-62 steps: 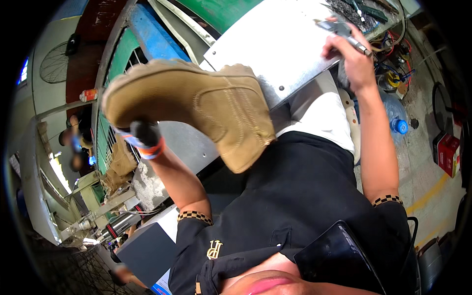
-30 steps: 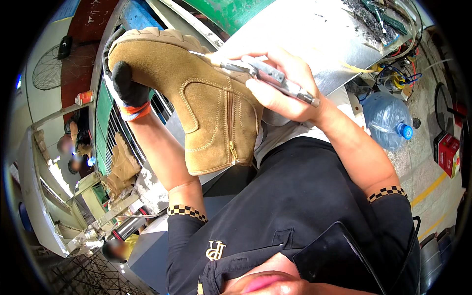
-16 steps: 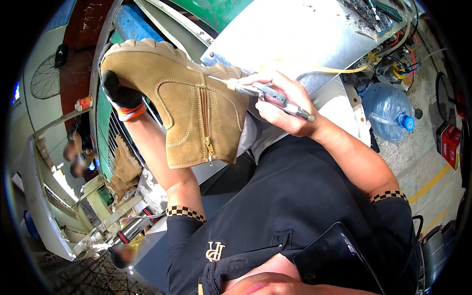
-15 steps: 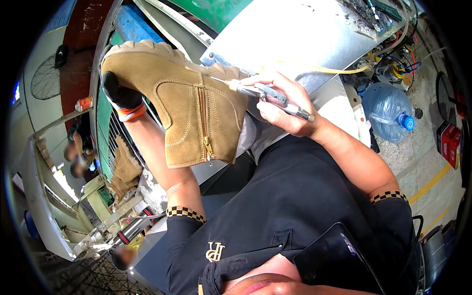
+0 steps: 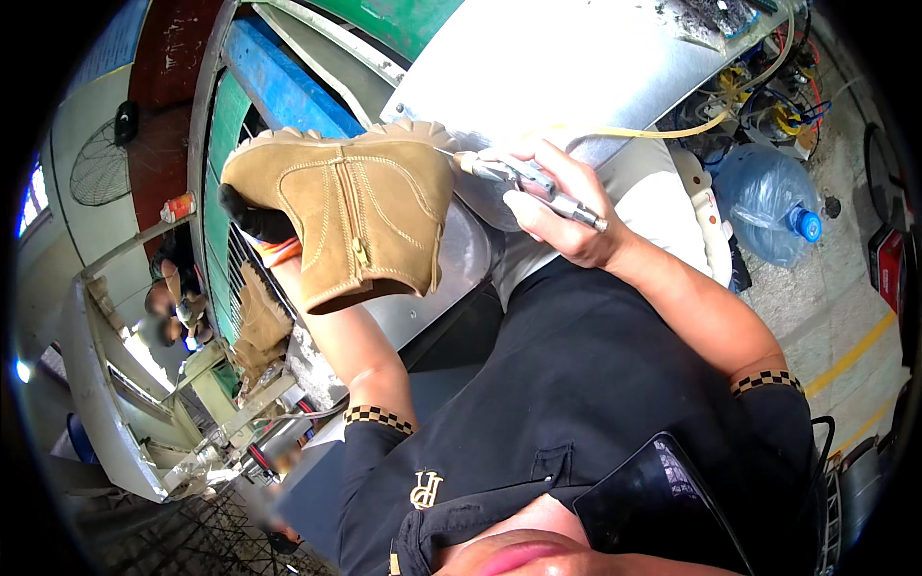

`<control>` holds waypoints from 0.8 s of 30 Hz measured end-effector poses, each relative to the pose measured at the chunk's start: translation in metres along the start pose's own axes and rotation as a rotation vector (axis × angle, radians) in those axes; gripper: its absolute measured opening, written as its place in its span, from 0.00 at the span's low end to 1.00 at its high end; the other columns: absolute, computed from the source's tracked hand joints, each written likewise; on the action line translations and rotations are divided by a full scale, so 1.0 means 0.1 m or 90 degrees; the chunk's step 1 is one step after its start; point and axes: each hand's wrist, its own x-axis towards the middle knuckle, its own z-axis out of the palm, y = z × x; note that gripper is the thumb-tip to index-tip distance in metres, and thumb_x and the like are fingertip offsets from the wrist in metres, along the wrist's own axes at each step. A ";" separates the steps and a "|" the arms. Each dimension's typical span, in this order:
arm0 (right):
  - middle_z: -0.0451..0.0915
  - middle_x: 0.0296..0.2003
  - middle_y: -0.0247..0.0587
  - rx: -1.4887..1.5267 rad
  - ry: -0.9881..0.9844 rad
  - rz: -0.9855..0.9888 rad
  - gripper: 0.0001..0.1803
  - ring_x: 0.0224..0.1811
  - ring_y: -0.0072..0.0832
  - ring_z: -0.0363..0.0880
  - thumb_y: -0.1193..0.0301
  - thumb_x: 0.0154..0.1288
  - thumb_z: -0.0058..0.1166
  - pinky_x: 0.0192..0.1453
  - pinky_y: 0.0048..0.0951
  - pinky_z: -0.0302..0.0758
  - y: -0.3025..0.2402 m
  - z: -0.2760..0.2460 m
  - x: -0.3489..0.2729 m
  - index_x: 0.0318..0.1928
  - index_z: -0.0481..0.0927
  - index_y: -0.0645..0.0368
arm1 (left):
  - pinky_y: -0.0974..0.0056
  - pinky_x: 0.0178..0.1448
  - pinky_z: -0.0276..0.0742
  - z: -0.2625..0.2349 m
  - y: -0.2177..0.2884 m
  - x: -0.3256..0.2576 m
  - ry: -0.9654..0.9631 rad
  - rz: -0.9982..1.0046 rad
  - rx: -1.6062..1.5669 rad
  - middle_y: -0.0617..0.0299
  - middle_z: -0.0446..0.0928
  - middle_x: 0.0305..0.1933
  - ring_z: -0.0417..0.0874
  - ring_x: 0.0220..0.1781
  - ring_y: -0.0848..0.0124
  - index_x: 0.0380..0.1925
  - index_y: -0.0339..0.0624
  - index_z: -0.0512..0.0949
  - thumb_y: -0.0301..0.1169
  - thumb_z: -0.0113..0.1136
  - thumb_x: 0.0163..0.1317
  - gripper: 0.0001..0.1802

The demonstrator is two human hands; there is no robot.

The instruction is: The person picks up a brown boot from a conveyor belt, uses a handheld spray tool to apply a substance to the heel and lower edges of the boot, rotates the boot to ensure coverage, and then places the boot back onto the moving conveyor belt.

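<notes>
A tan suede ankle boot [image 5: 399,197] is held up on its side, its ridged sole at the top and its toe to the left. Down its side runs a closed zipper [image 5: 351,206], and the boot's dark opening faces me. My left hand [image 5: 254,219], in a dark glove with an orange cuff, grips the boot by the toe end; part of it is hidden behind the boot. My right hand [image 5: 574,240] is closed around a slim metal pen-shaped tool [image 5: 497,171] with a lever on its side. The tool's thin tip points at the boot's heel, near the sole edge.
A pale metal sheet [image 5: 538,58] lies beyond my hands, with a yellow hose [image 5: 663,132] across its edge. To the right stand a large clear-blue water bottle [image 5: 768,206] and tangled wires. Another boot [image 5: 261,322] lies at left, near other people.
The boot has tilted and shifted, its toe lower and farther right, so its opening shows. My left hand moved along with it. The right hand with the tool has barely moved.
</notes>
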 end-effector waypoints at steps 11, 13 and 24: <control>0.74 0.29 0.30 0.044 0.035 0.005 0.19 0.28 0.15 0.66 0.73 0.61 0.53 0.34 0.21 0.67 0.09 0.25 0.15 0.53 0.72 0.61 | 0.50 0.73 0.60 -1.03 -0.06 -1.27 0.324 -0.055 0.212 0.51 0.68 0.67 0.68 0.68 0.54 0.65 0.42 0.65 0.56 0.49 0.65 0.36; 0.75 0.28 0.31 0.013 0.035 0.000 0.20 0.29 0.15 0.67 0.72 0.60 0.53 0.34 0.21 0.67 0.11 0.27 0.22 0.53 0.73 0.61 | 0.50 0.72 0.63 -0.96 -0.18 -1.47 0.438 -0.015 0.156 0.59 0.68 0.67 0.67 0.69 0.58 0.66 0.46 0.64 0.50 0.51 0.68 0.32; 0.77 0.25 0.35 -0.028 -0.005 0.026 0.22 0.24 0.16 0.71 0.74 0.59 0.50 0.30 0.23 0.70 0.19 0.29 0.22 0.56 0.69 0.63 | 0.67 0.31 0.77 0.33 -0.42 -2.41 0.559 -0.449 0.287 0.53 0.77 0.52 0.82 0.36 0.64 0.63 0.44 0.66 0.70 0.43 0.61 0.45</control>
